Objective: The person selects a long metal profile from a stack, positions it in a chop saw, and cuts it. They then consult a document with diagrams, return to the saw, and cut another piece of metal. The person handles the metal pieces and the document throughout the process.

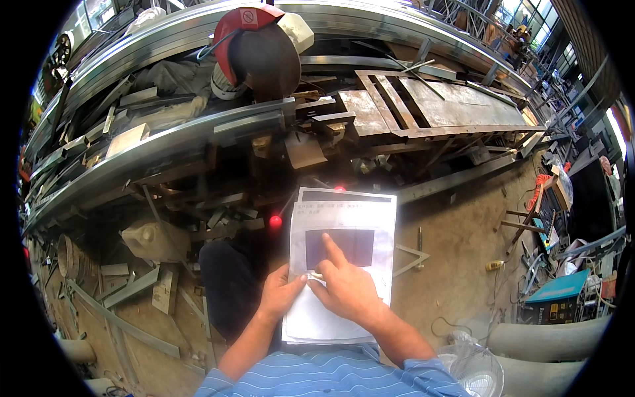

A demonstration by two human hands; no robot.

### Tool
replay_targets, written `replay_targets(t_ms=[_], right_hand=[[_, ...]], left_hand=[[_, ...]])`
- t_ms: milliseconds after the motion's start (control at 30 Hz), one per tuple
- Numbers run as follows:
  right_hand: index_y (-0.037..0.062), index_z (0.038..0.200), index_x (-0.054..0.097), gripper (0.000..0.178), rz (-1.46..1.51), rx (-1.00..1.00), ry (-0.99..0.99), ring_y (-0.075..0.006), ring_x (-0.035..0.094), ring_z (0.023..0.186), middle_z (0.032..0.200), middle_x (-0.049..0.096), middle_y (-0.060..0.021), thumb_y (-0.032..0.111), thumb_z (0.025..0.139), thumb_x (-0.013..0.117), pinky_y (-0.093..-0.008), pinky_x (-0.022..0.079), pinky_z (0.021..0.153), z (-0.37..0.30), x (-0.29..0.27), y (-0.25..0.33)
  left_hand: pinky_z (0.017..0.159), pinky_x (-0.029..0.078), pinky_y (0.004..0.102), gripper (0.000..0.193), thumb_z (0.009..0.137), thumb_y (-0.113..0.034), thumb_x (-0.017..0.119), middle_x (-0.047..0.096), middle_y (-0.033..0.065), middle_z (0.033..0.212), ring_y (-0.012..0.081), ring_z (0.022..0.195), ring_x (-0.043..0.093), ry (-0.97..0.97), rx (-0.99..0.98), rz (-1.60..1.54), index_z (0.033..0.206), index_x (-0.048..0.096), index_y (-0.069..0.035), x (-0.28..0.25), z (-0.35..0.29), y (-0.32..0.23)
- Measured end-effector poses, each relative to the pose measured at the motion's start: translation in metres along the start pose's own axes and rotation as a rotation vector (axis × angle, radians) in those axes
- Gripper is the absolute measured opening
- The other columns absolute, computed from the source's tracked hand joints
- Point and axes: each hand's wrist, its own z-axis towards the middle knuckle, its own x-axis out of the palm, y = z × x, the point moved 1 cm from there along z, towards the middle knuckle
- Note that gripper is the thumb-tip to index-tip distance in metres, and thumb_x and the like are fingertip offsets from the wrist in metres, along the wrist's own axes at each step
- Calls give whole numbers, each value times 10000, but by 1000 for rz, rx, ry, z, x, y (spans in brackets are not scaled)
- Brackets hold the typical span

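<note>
A stack of white paper sheets (340, 311) lies over my lap, the top one printed with a dark rectangle and some lines of text. Along the left edge of the sheets, my left hand (281, 291) is closed, its thumb on top and its other fingers underneath. My right hand (350, 288) rests over the paper, index finger stretched out onto the dark rectangle and the other fingers curled. A small white stick (313, 274) shows at its thumb and curled fingers; what it is I cannot make out.
Ahead stands a cut-off saw with a red guard (228, 46) and dark disc, among long metal profiles (192, 129). A rusty steel frame (450, 109) lies to its right. Offcuts (132, 288) and a whitish jug (155, 239) are at left; a teal-topped machine (555, 288) stands at right.
</note>
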Motion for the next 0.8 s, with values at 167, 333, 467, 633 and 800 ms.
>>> replay_targets(t_ms=[167, 333, 467, 633, 800], right_hand=[[29, 932, 667, 277, -10, 2, 32, -406, 737, 855, 1555, 452, -277, 276, 871, 773, -444, 610, 717, -5, 0, 0], [20, 916, 651, 299, -12, -25, 54, -393, 741, 816, 1538, 469, -285, 302, 897, 750, -453, 608, 683, -14, 4, 0], [7, 893, 604, 328, -16, -66, 45, -388, 744, 759, 1508, 490, -317, 302, 905, 746, -460, 607, 624, -24, 6, -1], [4, 896, 609, 334, -12, -66, 91, -385, 747, 776, 1512, 486, -316, 311, 910, 740, -465, 610, 639, -34, 4, 3], [0, 904, 608, 339, -18, -67, 122, -373, 751, 791, 1513, 487, -313, 316, 916, 731, -459, 612, 646, -38, 3, 5]], left_hand=[[828, 546, 284, 285, 995, -113, 677, 744, 64, 1079, 112, 936, 670, 1, 4, 4, 1250, 691, 13, -1, 0, 1], [833, 547, 291, 288, 996, -107, 674, 740, 71, 1089, 122, 943, 669, -7, 19, 11, 1258, 688, 13, -2, -1, 0], [836, 547, 294, 289, 996, -102, 671, 738, 74, 1095, 124, 947, 669, 2, 4, -1, 1262, 686, 12, -1, -1, -1], [836, 546, 294, 287, 995, -99, 668, 739, 74, 1090, 123, 943, 669, 0, 5, -13, 1260, 687, 10, -1, -2, -1], [827, 546, 289, 289, 997, -108, 671, 741, 67, 1073, 117, 928, 669, 1, 17, -1, 1260, 687, 10, -3, -2, 3]])
